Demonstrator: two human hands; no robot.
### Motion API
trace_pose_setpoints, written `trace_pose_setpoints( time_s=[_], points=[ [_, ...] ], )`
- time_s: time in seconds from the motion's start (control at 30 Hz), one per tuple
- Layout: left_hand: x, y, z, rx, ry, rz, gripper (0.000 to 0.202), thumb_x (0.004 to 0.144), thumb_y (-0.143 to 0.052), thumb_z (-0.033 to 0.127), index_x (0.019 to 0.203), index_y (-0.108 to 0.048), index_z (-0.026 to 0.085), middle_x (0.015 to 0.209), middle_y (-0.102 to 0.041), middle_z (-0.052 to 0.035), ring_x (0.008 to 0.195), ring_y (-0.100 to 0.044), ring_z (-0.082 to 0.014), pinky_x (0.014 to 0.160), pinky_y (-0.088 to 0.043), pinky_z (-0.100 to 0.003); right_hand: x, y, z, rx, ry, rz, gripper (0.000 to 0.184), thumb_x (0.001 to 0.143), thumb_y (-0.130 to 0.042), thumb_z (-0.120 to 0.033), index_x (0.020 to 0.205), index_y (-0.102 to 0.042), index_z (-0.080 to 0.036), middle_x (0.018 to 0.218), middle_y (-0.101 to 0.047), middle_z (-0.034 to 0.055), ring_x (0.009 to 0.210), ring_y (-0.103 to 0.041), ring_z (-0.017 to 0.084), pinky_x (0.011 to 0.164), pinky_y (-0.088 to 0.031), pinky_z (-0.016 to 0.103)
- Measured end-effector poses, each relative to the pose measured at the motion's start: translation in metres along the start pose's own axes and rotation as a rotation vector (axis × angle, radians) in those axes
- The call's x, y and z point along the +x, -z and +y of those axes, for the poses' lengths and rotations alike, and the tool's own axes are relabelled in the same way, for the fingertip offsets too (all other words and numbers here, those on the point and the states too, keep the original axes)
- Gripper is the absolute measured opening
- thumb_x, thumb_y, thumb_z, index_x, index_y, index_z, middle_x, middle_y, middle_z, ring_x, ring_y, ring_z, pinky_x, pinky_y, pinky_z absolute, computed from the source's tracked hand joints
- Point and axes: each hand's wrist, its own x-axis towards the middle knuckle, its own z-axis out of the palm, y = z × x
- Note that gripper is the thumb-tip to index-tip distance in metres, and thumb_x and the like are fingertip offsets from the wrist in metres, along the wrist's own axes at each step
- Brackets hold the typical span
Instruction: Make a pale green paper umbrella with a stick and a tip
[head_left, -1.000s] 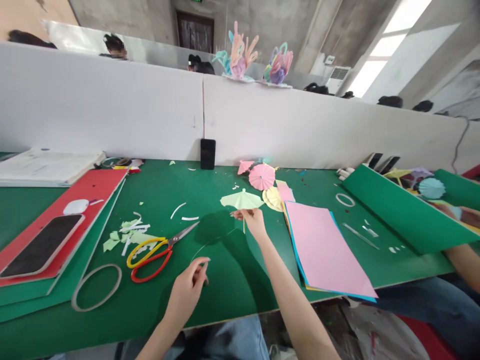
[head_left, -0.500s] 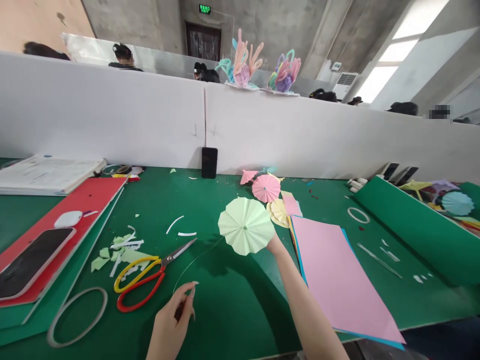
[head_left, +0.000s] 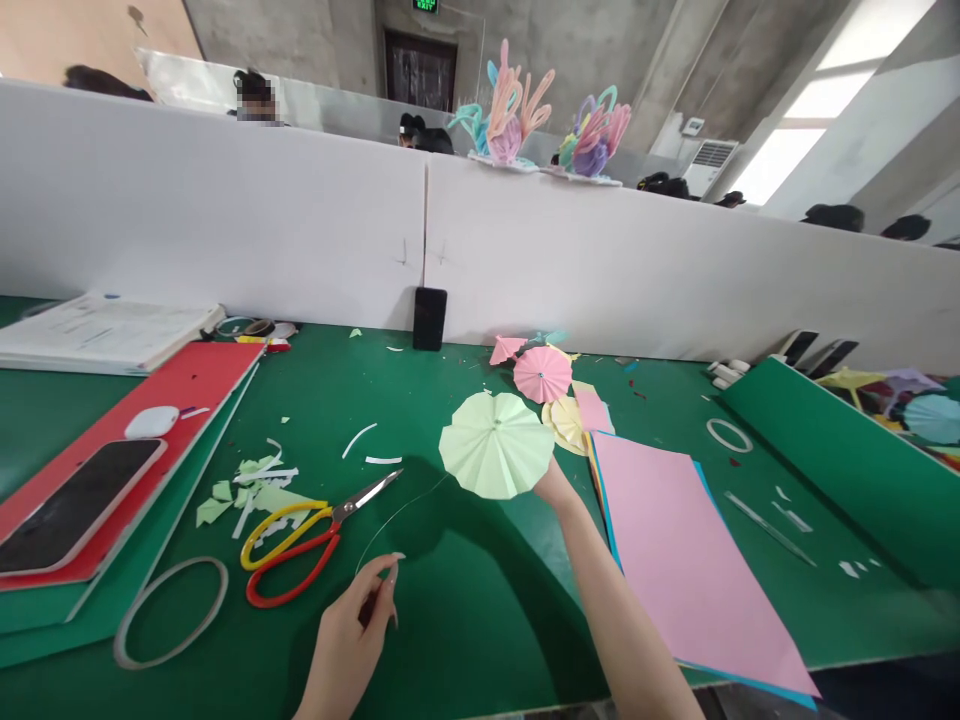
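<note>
A pale green pleated paper umbrella [head_left: 495, 450] is held up over the green table, its scalloped top towards me and slightly tilted. My right hand [head_left: 556, 486] grips it from beneath; the canopy hides the fingers. From under the canopy a thin pale thread or wire [head_left: 388, 519] curves down to my left hand [head_left: 354, 612], whose thumb and fingers are pinched together on it. Scissors [head_left: 334, 517] with one yellow and one red handle lie just beyond my left hand, blades pointing at the umbrella. Behind it rests a pink paper umbrella [head_left: 543, 374], beside a yellow pleated paper piece [head_left: 565, 424].
Pink and blue paper sheets [head_left: 675, 540] lie at right, near a tape roll [head_left: 729, 435] and a green board [head_left: 840, 470]. Green and white scraps [head_left: 259, 490], a larger ring [head_left: 172, 612] and a phone [head_left: 82, 505] on red card are left. A white partition [head_left: 300, 220] stands behind.
The canopy has tipped, so its centre now shows nearer the top edge. Both hands keep their hold. The whole view has shifted slightly.
</note>
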Motion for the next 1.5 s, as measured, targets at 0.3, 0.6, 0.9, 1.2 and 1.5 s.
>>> trace_pose_setpoints(
  time_s=[0.3,0.6,0.9,1.2,1.5],
  points=[
    [0.001,0.001,0.001,-0.024,-0.037,-0.010,0.044,0.086,-0.043,0.056,0.107,-0.058,0.020,0.059,-0.058,0.0011,0.050,-0.054,-0.0152,0.048,-0.045,-0.022,0.011,-0.012,-0.009,-0.072,-0.238,-0.098,0.022,0.091,-0.056,-0.033,0.091,-0.062,-0.011,0.081,-0.065,0.0012,0.066,-0.063,0.011,0.063,-0.054,0.028],
    [-0.001,0.002,0.000,-0.015,-0.061,-0.039,0.041,0.088,-0.040,0.053,0.105,-0.057,0.020,0.058,-0.059,0.0009,0.051,-0.056,-0.0153,0.049,-0.045,-0.022,0.040,-0.039,0.030,-0.026,-0.290,0.109,0.026,0.092,-0.054,-0.034,0.108,-0.059,-0.013,0.101,-0.063,0.0061,0.083,-0.063,0.016,0.072,-0.054,0.034],
    [-0.003,0.003,-0.002,-0.014,-0.095,-0.025,0.042,0.088,-0.039,0.054,0.105,-0.058,0.021,0.058,-0.059,0.0007,0.049,-0.057,-0.0153,0.047,-0.045,-0.022,0.039,-0.039,0.050,-0.097,-0.336,0.136,0.027,0.091,-0.055,-0.032,0.111,-0.058,-0.014,0.107,-0.062,0.0070,0.088,-0.063,0.017,0.075,-0.054,0.036],
    [-0.005,0.002,-0.002,-0.006,-0.136,0.025,0.036,0.088,-0.043,0.050,0.104,-0.059,0.021,0.058,-0.059,0.0019,0.049,-0.056,-0.0145,0.049,-0.045,-0.022,0.012,-0.014,0.062,-0.142,-0.292,0.146,0.029,0.090,-0.056,-0.031,0.114,-0.056,-0.014,0.111,-0.061,0.0077,0.092,-0.062,0.019,0.078,-0.053,0.039],
    [-0.015,0.041,-0.008,0.090,-0.209,0.325,0.035,0.088,-0.046,0.048,0.106,-0.058,0.020,0.070,-0.066,-0.0006,0.063,-0.063,-0.0150,0.062,-0.051,-0.022,-0.043,0.009,0.075,-0.246,-0.143,0.256,0.027,0.090,-0.057,-0.030,0.112,-0.057,-0.014,0.106,-0.062,0.0066,0.088,-0.063,0.018,0.077,-0.054,0.038]
  ],
)
